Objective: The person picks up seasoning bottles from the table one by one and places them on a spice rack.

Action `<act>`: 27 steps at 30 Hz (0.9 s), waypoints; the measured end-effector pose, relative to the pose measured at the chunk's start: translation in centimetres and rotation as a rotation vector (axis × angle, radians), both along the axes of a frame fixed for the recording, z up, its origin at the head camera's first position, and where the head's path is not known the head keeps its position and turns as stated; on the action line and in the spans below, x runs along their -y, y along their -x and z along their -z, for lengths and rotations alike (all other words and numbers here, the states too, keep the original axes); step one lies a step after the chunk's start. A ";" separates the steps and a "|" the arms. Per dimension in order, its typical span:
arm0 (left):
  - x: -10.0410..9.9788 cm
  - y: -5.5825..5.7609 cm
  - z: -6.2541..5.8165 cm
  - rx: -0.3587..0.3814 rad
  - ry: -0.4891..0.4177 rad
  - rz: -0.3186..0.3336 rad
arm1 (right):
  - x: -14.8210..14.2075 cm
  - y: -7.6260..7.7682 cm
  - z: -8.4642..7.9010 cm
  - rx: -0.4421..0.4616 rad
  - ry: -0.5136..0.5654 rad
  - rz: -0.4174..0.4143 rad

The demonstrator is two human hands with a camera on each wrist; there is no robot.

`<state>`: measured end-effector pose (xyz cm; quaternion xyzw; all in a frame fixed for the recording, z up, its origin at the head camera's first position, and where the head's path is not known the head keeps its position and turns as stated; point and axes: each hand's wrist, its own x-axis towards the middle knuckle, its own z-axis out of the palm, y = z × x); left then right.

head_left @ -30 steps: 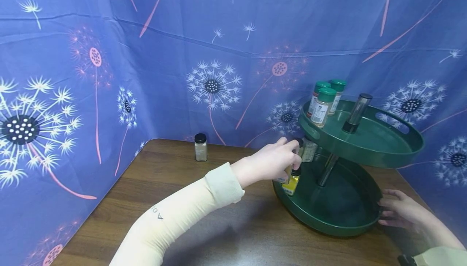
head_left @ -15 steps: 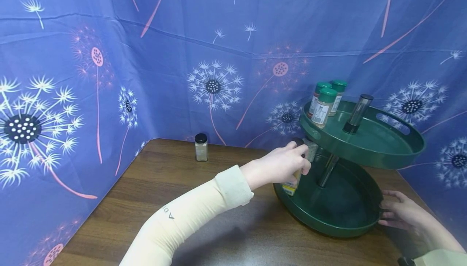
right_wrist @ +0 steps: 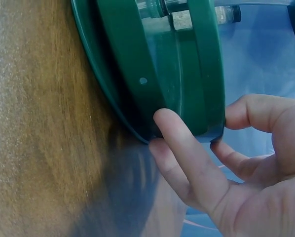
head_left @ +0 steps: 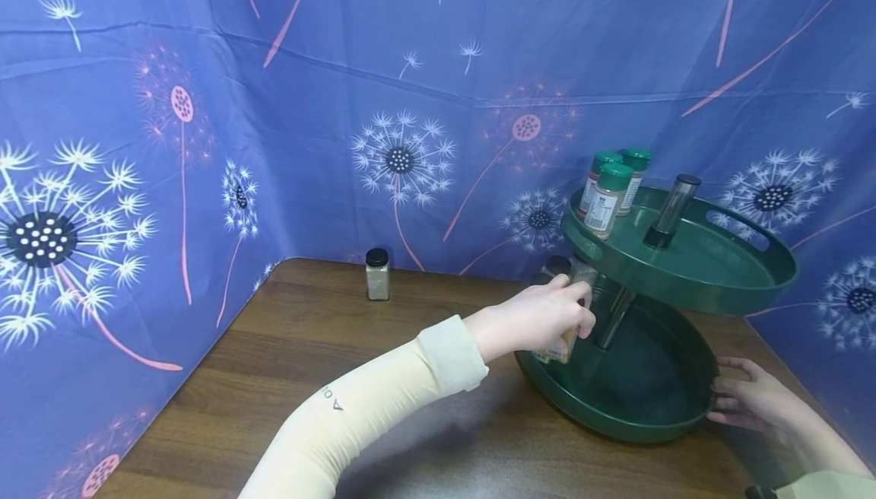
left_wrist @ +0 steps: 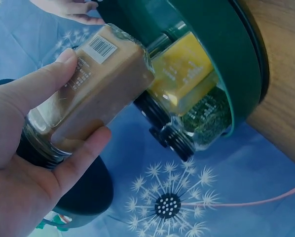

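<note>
My left hand (head_left: 534, 320) grips a square glass spice jar (left_wrist: 103, 84) of tan powder, cap end toward the palm, over the left side of a green two-tier tray's lower tier (head_left: 636, 429). Beside it in the left wrist view stand a yellow spice jar (left_wrist: 184, 69) and a jar of green herbs (left_wrist: 209, 118), both black-capped. My right hand (head_left: 766, 400) holds the lower tier's right edge. In the right wrist view, its fingers (right_wrist: 174, 128) lie along the outer wall and another digit touches the upper rim.
Several green-capped shakers (head_left: 602, 210) stand on the left of the upper tier (head_left: 725, 293), which overhangs the lower one. A black-capped jar (head_left: 378, 278) stands at the back of the wooden table (head_left: 315, 347). Blue patterned cloth (head_left: 328, 103) hangs behind and at both sides.
My left hand has moved right with the tan jar, farther over the lower tier, and now covers most of the yellow jar in the head view. The right hand has stayed at the rim.
</note>
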<state>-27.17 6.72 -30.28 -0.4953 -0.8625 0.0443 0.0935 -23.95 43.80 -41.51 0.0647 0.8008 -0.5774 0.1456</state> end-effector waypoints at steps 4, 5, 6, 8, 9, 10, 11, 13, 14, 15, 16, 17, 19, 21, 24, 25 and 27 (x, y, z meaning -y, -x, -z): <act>-0.4 0.1 0.4 0.016 -0.004 0.005 | 0.1 0.0 0.0 0.006 -0.011 0.004; -0.4 0.1 0.4 0.015 -0.006 0.011 | 0.1 0.0 0.0 0.007 -0.010 0.008; -0.5 0.1 0.5 0.016 -0.007 0.016 | 0.1 0.0 0.0 0.003 -0.013 0.002; -0.7 0.2 0.6 0.023 -0.008 0.024 | 0.2 -0.1 0.0 -0.001 -0.021 0.003; -0.7 0.1 0.6 0.027 -0.008 0.028 | 0.2 -0.1 0.0 -0.002 -0.021 0.007; -0.8 0.1 0.7 0.028 -0.006 0.031 | 0.2 -0.1 0.0 -0.001 -0.016 0.010; -0.9 0.1 0.7 0.035 -0.004 0.031 | 0.2 -0.1 0.0 -0.001 -0.009 0.015; -1.1 0.0 0.8 0.048 0.005 0.026 | 0.2 -0.1 0.0 0.000 -0.003 0.020; -1.2 0.0 0.8 0.048 0.008 0.024 | 0.2 -0.1 0.0 0.001 0.004 0.021; -1.3 0.0 0.9 0.049 0.013 0.022 | 0.2 -0.1 0.0 0.001 0.014 0.024; -1.4 -0.1 1.0 0.045 0.018 0.021 | 0.2 -0.1 0.1 0.001 0.021 0.022; -1.5 -0.1 1.0 0.044 0.022 0.018 | 0.2 -0.1 0.1 0.001 0.025 0.022; -1.7 -0.1 1.3 0.035 0.027 0.017 | 0.1 -0.1 0.1 0.001 0.036 0.021; -1.9 0.0 1.5 0.030 0.026 0.017 | 0.1 -0.2 0.1 -0.002 0.041 0.016; -2.1 0.0 2.0 0.022 0.025 0.018 | 0.1 -0.3 0.1 -0.003 0.044 0.016; -2.1 0.1 2.1 0.021 0.026 0.016 | 0.1 -0.3 0.1 -0.003 0.044 0.015; -2.2 0.0 2.4 0.014 0.030 0.019 | 0.1 -0.4 0.1 -0.010 0.042 0.010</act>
